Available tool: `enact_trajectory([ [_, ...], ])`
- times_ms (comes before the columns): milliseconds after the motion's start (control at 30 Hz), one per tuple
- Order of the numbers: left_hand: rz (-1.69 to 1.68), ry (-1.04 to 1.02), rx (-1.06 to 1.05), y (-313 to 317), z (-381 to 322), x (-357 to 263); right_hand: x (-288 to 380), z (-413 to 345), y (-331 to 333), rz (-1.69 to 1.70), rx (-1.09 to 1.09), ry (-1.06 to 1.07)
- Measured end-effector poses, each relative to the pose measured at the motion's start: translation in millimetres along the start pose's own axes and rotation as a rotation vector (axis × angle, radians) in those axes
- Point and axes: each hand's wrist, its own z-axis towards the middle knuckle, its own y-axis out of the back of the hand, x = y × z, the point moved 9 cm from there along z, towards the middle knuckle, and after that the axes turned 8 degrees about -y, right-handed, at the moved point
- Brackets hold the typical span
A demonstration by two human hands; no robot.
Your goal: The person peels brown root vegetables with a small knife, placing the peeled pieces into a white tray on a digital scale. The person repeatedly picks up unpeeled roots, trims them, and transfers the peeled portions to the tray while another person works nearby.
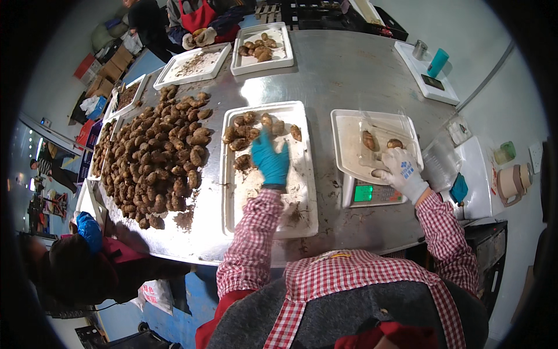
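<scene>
My left hand (270, 159), in a teal rubber glove, is over a white tray (308, 192) and reaches toward brown taro-like tubers (242, 131) in its upper part; its fingers are blurred. My right hand (403, 170), in a white knit glove, rests at the right side of the pan of a digital scale (348, 192) with a lit green display. The fingers touch or lie just below a tuber (394, 143) in a clear plastic container (383, 120) on the pan. Another tuber (369, 140) lies in the container, left of that hand.
A large heap of tubers (152, 161) covers the metal table (331, 78) at left. Further trays (261, 67) stand at the far side. Stacked clear containers (440, 161) are right of the scale. A tray (418, 74) holds a teal bottle and phone. Other people stand around the table.
</scene>
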Motion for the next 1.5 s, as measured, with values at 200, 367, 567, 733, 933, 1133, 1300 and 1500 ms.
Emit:
enact_trajectory([
  [200,0.273,0.158,0.281,-17.0,-45.0,124.8,90.5,33.5,31.0,0.406,-0.114,0.228],
  [367,-1.178,0.706,0.145,-19.8,-72.4,113.4,135.0,69.1,0.5,0.799,0.104,0.118],
  [567,-1.735,0.683,0.167,43.7,-94.5,33.5,181.8,91.5,-22.3,1.169,0.361,0.113],
  [733,-1.707,0.689,0.241,67.3,-108.0,10.9,221.6,84.5,-30.7,0.720,0.432,0.246],
  [933,-1.864,0.748,0.150,67.0,-125.2,16.0,238.7,67.7,-49.7,0.904,0.563,0.335],
  [1133,-2.073,0.855,0.100,71.3,-132.3,18.3,200.4,41.8,-116.1,0.467,0.612,0.302],
  [1300,-1.886,0.818,0.058,82.6,-127.5,6.5,210.1,53.7,-53.0,0.895,0.460,0.274],
  [1500,-1.803,0.740,0.214,70.4,-129.4,3.9,237.5,53.8,-43.8,0.852,0.503,0.322],
])
